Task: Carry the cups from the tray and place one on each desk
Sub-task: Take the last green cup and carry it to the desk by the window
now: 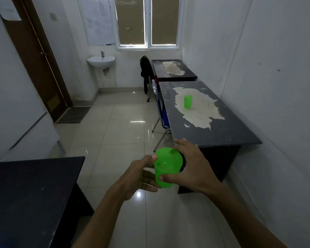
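Note:
I hold a bright green plastic cup (166, 167) in mid-air over the tiled floor, mouth up. My right hand (190, 165) wraps its right side, thumb across the front. My left hand (141, 174) touches its left side, thumb at the rim. A second green cup (188, 102) stands upright on the worn pale patch of the near right desk (222, 129). Behind it, the far desk (174, 68) under the window carries no cup. A dark desk (30, 194) at lower left shows no cup. No tray is in view.
A blue folding chair (161, 111) is tucked at the near right desk, and a chair with a dark jacket (146, 70) stands by the far desk. A wall sink (101, 61), a brown door (41, 65) and a white cabinet (25, 129) line the left side.

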